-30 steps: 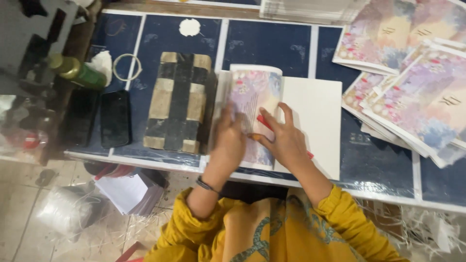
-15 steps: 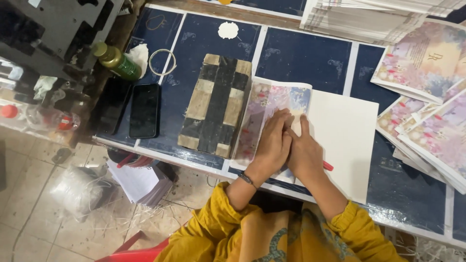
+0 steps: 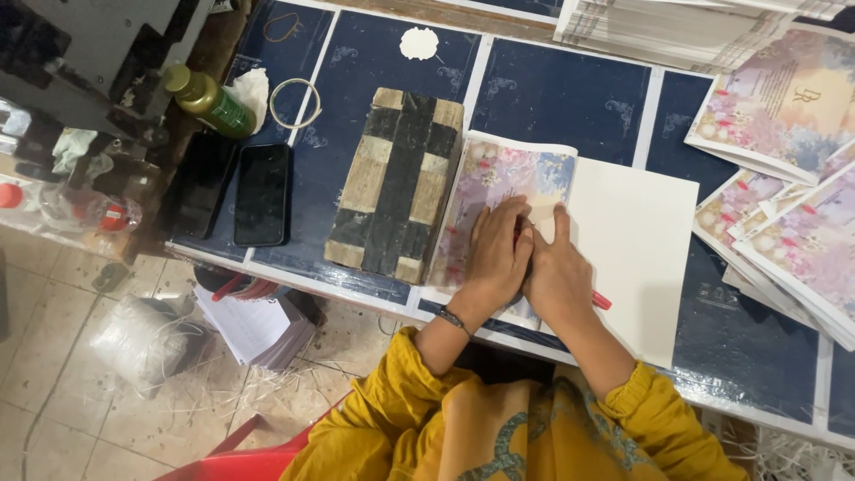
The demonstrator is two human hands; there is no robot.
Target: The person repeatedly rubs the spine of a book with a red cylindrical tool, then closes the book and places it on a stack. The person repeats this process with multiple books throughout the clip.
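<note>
A floral printed sheet (image 3: 499, 174) is folded over a white card (image 3: 637, 232) on the dark blue table (image 3: 552, 98). My left hand (image 3: 497, 258) lies flat on the fold, fingers pointing away from me. My right hand (image 3: 557, 276) rests right beside it and touches it. It is closed around a thin red tool (image 3: 601, 301), whose end sticks out under the palm. A block of wood wrapped in black tape bands (image 3: 396, 183) lies just left of the sheet and touches its edge.
Stacks of floral cards (image 3: 784, 107) fan out at the right, with a pile of paper (image 3: 659, 31) at the top. A black phone (image 3: 262, 194), a green bottle (image 3: 209, 102) and a white ring (image 3: 295, 102) lie at the left. Papers (image 3: 254, 325) sit on the floor.
My hands have come together on the fold; a second ago the right hand was spread wide apart from the left. My view has shifted towards the left of the table.
</note>
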